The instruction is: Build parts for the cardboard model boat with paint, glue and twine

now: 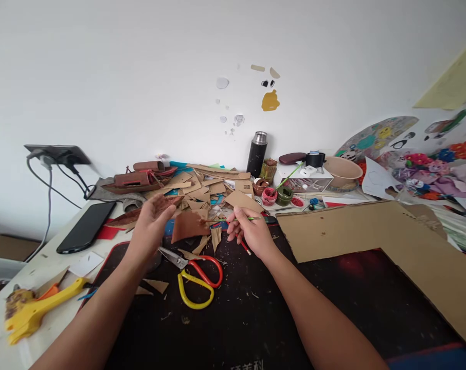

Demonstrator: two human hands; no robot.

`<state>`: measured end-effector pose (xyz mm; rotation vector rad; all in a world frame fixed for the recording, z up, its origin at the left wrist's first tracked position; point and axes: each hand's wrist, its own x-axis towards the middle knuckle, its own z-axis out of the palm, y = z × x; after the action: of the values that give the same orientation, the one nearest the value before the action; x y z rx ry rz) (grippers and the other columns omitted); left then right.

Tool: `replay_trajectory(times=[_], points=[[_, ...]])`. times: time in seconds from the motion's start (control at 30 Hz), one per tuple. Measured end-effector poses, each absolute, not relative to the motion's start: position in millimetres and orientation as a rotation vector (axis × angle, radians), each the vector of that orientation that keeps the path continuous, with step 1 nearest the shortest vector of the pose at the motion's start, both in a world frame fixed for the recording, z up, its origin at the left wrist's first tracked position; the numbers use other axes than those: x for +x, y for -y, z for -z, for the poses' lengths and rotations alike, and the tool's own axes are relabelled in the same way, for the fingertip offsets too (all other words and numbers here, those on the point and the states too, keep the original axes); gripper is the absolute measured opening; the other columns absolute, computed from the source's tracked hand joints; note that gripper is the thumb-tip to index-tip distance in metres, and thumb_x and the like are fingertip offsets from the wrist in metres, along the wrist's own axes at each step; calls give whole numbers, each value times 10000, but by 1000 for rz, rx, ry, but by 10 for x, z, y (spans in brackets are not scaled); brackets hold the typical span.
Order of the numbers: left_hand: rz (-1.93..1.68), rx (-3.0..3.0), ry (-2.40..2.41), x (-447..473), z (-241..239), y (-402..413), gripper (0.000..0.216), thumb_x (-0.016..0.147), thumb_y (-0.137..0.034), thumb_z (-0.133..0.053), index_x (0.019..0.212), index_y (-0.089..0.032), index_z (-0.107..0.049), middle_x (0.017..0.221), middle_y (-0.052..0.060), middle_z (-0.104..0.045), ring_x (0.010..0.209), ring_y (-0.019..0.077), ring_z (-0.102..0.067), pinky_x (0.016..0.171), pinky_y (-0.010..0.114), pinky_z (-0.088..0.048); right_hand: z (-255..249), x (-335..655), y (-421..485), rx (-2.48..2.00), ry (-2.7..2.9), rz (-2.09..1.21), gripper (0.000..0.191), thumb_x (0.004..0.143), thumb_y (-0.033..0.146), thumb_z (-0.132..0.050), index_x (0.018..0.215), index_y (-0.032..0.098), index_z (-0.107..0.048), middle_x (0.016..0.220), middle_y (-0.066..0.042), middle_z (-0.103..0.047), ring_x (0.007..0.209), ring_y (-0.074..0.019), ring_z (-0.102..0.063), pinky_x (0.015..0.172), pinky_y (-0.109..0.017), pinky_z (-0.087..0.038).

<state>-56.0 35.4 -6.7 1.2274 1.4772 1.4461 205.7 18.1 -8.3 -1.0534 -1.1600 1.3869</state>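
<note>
My left hand [153,222] is held up over the black mat [256,308], its fingers stretched out and stained with brown paint. It holds nothing. Just right of it lies a brown-painted cardboard piece [189,224]. My right hand [248,231] is closed on a thin green paintbrush [233,219], whose tip points left onto that painted piece. A red pencil [244,246] shows under the right hand; whether the hand holds it I cannot make out. Red-and-yellow scissors [196,277] lie on the mat below both hands.
Several cardboard scraps [202,187] are piled behind the hands, with a brown cardboard model boat [140,177]. Paint pots [273,194], a black flask [257,153] and a bowl [343,172] stand at the back. A large L-shaped cardboard sheet [372,231] lies right; phone [86,226] and yellow glue gun [36,311] lie left.
</note>
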Motion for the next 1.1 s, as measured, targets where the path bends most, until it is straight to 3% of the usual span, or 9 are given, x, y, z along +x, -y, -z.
replay_trajectory(times=[0.13, 0.2, 0.3, 0.4, 0.6, 1.1], points=[[-857, 2047, -1481, -745, -31, -335, 1004, 818, -622, -827, 1660, -280, -398, 1718, 145, -461, 1618, 416, -356, 1317, 606, -289, 75, 2060, -181, -1045, 1148, -1363, 655, 832, 834, -705, 835, 179, -701, 631, -18, -691, 476, -158, -698, 367, -188, -424], [-552, 2284, -1405, -780, -48, -372, 1076, 810, -627, -819, 1697, -252, -340, 1764, 152, -384, 1667, 428, -221, 1336, 609, -244, 65, 2067, -178, -1040, 1140, -1342, 644, 838, 823, -711, 831, 179, -700, 629, -19, -692, 470, -157, -692, 368, -192, -430], [-298, 2387, -1371, -784, -43, -460, 1111, 844, -579, -790, 1737, -205, -244, 1796, 164, -312, 1684, 415, -158, 1344, 588, -235, 48, 2078, -170, -1037, 1140, -1325, 637, 845, 815, -716, 826, 178, -699, 628, -21, -693, 471, -157, -689, 368, -194, -434], [-272, 2364, -1367, -787, -37, -536, 1114, 827, -567, -806, 1732, -192, -276, 1797, 178, -301, 1685, 421, -150, 1341, 592, -229, 36, 2078, -158, -1046, 1136, -1327, 644, 846, 819, -717, 834, 176, -707, 635, -23, -696, 478, -156, -694, 372, -192, -436], [-420, 2277, -1290, -795, -7, -611, 1006, 754, -496, -875, 1642, -249, -474, 1716, 170, -461, 1652, 435, -264, 1342, 588, -213, 25, 2048, -139, -1068, 1151, -1329, 641, 858, 817, -710, 831, 177, -711, 629, -30, -699, 478, -159, -694, 379, -194, -437], [-463, 2229, -1280, -779, 140, -621, 1003, 779, -452, -860, 1666, -261, -432, 1652, 167, -508, 1607, 420, -317, 1302, 545, -323, 80, 2025, -224, -1142, 1188, -1295, 639, 878, 812, -689, 802, 177, -686, 609, -32, -690, 463, -159, -687, 367, -191, -431]])
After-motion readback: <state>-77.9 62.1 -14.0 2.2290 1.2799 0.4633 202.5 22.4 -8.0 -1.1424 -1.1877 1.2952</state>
